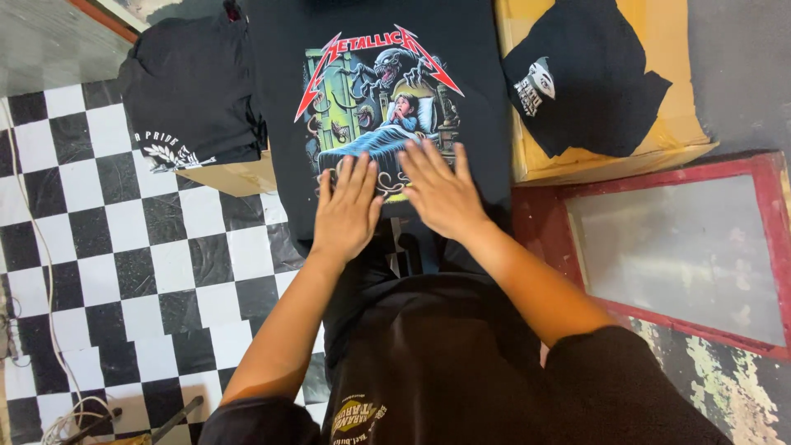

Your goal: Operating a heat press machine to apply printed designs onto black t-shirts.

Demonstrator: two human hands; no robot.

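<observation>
Black printed T-shirt [387, 99] lies flat on the platen, print up. Left hand [346, 210] and right hand [441, 194] pressed open-palmed on its lower edge, gripping nothing. Shirt not yet lifted; folded shirts [194, 91] stacked beside.

Printed shirt [387, 107] centre, folded shirts [185, 91] left, frame [684, 247] right

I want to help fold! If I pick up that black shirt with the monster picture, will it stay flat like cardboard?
Probably not. The black shirt lies draped flat under the left hand and right hand, so it looks like soft cloth that would flop and sag. It likely feels light. The printed picture may be a bit stiffer than the rest.
</observation>
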